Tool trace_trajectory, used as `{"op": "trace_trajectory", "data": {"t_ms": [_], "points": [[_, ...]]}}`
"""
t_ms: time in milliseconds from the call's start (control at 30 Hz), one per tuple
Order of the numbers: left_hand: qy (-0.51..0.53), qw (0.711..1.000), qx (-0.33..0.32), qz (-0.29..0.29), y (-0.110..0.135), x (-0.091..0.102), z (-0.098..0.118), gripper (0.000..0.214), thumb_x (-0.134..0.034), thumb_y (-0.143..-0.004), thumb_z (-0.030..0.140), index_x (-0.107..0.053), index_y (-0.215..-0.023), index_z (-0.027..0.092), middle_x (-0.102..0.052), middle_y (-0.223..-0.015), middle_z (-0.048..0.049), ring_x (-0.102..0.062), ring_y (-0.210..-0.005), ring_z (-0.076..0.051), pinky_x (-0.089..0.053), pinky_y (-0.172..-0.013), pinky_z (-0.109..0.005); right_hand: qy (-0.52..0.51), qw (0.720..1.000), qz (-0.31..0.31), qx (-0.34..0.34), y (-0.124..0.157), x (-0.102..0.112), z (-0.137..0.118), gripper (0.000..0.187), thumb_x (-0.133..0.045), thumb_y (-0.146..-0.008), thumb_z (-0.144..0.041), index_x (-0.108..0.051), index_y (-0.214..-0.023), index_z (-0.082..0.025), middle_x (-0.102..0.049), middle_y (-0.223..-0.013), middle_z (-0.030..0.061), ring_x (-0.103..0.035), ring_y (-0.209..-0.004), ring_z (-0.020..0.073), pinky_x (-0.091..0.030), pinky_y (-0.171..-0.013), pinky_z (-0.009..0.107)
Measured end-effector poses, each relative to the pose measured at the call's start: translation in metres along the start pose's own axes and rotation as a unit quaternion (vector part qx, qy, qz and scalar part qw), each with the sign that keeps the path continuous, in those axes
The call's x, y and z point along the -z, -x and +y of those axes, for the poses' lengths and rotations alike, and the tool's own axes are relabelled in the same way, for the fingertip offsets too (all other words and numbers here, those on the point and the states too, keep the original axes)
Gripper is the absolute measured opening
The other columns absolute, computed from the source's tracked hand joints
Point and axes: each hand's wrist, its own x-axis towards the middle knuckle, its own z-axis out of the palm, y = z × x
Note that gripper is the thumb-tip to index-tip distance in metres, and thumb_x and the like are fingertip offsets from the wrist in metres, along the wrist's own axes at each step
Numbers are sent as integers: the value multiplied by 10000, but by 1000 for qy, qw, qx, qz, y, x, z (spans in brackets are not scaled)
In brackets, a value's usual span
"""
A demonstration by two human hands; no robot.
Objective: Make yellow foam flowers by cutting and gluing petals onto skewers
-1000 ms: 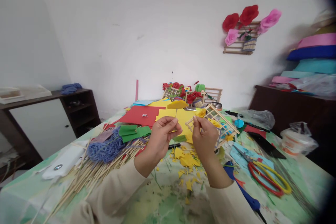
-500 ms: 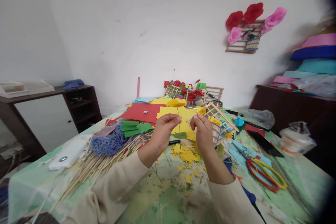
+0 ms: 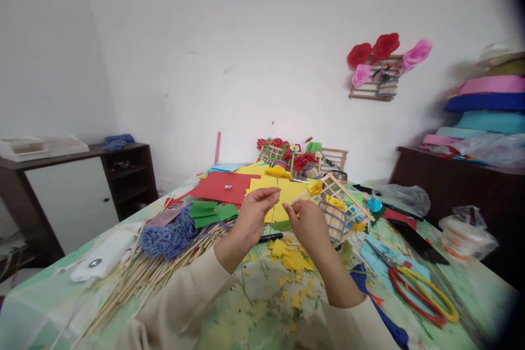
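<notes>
My left hand point(image 3: 255, 212) is raised over the table with thumb and fingers pinched on a thin wire stem point(image 3: 274, 205) that carries a yellow paper flower point(image 3: 279, 171) at its top. My right hand point(image 3: 307, 221) is close beside it, fingers pinched together near the lower stem; what it holds is too small to make out. Just right of my hands lies a small wooden lattice frame point(image 3: 342, 202) with yellow flowers on it. Yellow paper scraps point(image 3: 292, 257) lie under my hands.
Bamboo skewers point(image 3: 135, 279) and blue yarn point(image 3: 170, 235) lie at left, red, yellow and green paper sheets point(image 3: 225, 186) behind. Red-and-yellow scissors point(image 3: 418, 284) lie at right, a plastic tub point(image 3: 465, 232) beyond. Finished flower crafts point(image 3: 287, 150) stand at the far edge. Cabinets flank the table.
My right hand has moved left and down, closer to my left hand and the stem. The view has tilted slightly; the left hand stays pinched on the stem.
</notes>
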Motion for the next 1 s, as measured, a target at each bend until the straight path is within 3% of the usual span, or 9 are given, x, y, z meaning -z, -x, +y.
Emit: {"op": "trace_trajectory", "data": {"t_ms": [100, 200, 267, 367, 467, 567, 667, 867, 1000], "points": [[2, 1000, 5, 4, -1, 1, -1, 269, -829, -470, 193, -699, -698, 133, -673, -723, -19, -573, -708, -92, -419, -779, -245, 35, 999, 18, -17, -1, -2, 12, 201, -502, -797, -138, -690, -727, -132, -669, -888, 149, -598, -865, 232, -428, -790, 342], [-4, 1000, -9, -2, -2, 3, -3, 267, -829, -464, 196, -698, -688, 134, -670, -704, -20, -582, -749, -113, -403, -820, -261, -20, 999, 31, -24, -2, -5, 15, 311, -452, -755, -59, -681, -954, -126, -638, -1013, 144, -572, -955, 227, -418, -837, 342], [-3, 1000, -22, -6, -4, 5, -6, 250, -824, -475, 200, -699, -684, 142, -676, -726, -20, -584, -776, -117, -395, -835, -263, -113, 992, -6, -49, -2, -4, 9, 252, -441, -808, -151, -682, -880, -142, -659, -872, 102, -586, -846, 208, -436, -776, 326], [-5, 999, -31, -21, -6, 8, -10, 219, -815, -498, 202, -699, -678, 154, -675, -733, -13, -577, -752, -110, -401, -794, -258, -278, 955, -73, -69, -2, -4, -5, 275, -463, -837, -342, -652, -756, -159, -645, -708, 46, -569, -683, 173, -439, -655, 282], [-13, 999, -23, -37, -8, 10, -13, 211, -807, -509, 197, -701, -686, 157, -672, -726, -11, -575, -723, -110, -409, -739, -252, -356, 930, -69, -61, 1, -8, -18, 208, -518, -788, -325, -626, -710, -166, -630, -656, 19, -542, -616, 146, -420, -601, 251], [-32, 998, -27, -51, -9, 10, -13, 190, -789, -533, 199, -701, -695, 154, -675, -714, -15, -582, -717, -121, -425, -733, -260, -333, 941, -28, -58, 3, -14, -21, 170, -520, -765, -262, -630, -677, -167, -628, -610, 14, -532, -572, 141, -406, -569, 244], [-88, 989, -72, -89, -8, 9, -10, 169, -745, -596, 222, -714, -746, 150, -693, -733, -29, -607, -734, -157, -455, -762, -300, -282, 959, -7, -28, 4, -20, -17, 176, -515, -773, -234, -667, -708, -173, -673, -654, 31, -585, -617, 167, -438, -605, 265], [-243, 944, -178, -136, -5, 10, -2, 144, -682, -673, 230, -730, -793, 166, -710, -868, -39, -633, -872, -208, -468, -861, -343, -152, 984, 78, 42, 4, -27, -4, 250, -466, -791, -170, -679, -921, -191, -711, -961, 99, -637, -916, 245, -494, -744, 337], [-302, 914, -229, -147, -7, 13, -4, 84, -691, -666, 235, -728, -708, 173, -697, -929, -63, -621, -921, -212, -469, -864, -330, -99, 991, 85, 42, 4, -30, 5, 253, -452, -748, -118, -678, -844, -179, -715, -847, 99, -644, -822, 228, -500, -705, 307]]}}
